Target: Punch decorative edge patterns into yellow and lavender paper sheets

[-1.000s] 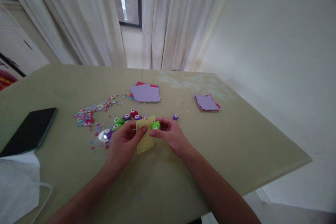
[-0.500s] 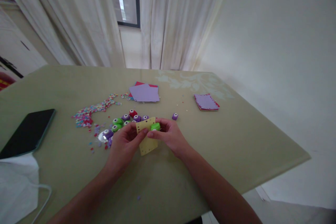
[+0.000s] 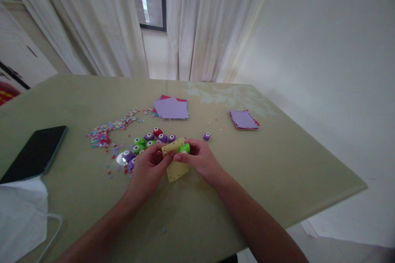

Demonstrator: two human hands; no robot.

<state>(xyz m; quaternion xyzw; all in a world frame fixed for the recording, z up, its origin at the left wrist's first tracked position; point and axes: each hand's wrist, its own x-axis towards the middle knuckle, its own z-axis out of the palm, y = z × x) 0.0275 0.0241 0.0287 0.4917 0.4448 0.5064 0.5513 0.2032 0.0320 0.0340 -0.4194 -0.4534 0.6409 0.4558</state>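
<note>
The left hand (image 3: 146, 170) and the right hand (image 3: 205, 161) are working close together above the near part of the bench (image 3: 262, 197). The left hand is pinching a yellow card (image 3: 178, 171) between thumb and fingers, and the card is tilting, with small holes running along its upper and lower edges. The right hand is gripping a green punch (image 3: 184, 147) at the card's right edge; whether the card is sitting inside the slot, I cannot tell, as fingers are covering that spot.

Just beyond the left hand, a group of punches (image 3: 139, 141) in green, purple and red is crowding together. A lone purple punch (image 3: 206, 136) is standing past the right hand, apart from the others. Confetti (image 3: 100, 136) is spreading farther left, while purple and red sheets (image 3: 172, 109) are lying near its far end. A small stack of cards (image 3: 243, 119) is lying well to their right. On the left side, a phone (image 3: 33, 154) is lying flat, with a white mask (image 3: 22, 215) resting just nearer
</note>
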